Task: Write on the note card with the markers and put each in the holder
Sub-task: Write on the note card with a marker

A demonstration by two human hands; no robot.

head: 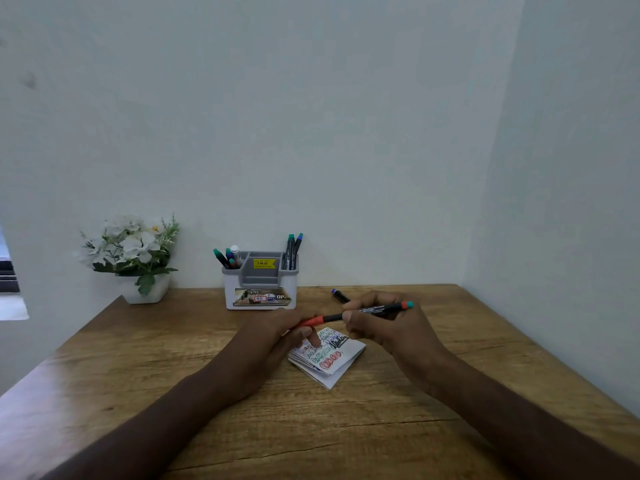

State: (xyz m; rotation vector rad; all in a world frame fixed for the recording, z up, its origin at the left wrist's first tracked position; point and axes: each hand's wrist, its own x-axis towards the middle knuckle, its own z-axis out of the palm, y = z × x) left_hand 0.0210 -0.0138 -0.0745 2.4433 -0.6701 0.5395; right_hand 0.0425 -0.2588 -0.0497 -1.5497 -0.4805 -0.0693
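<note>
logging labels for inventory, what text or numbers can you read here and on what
"OP": holder front label, cut off at its right edge.
"42": red-edged box on that same label, though faint.
Yellow sticker in the holder: a price-like line, too blurred to read.
Marker barrel print: too small to read.
Note card: coloured scribbles, no legible words.

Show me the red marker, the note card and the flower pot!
red marker (349, 315): head view, on its black barrel between the two hands.
note card (346, 362): head view, on its white right part.
flower pot (147, 289): head view, on its white front.
</note>
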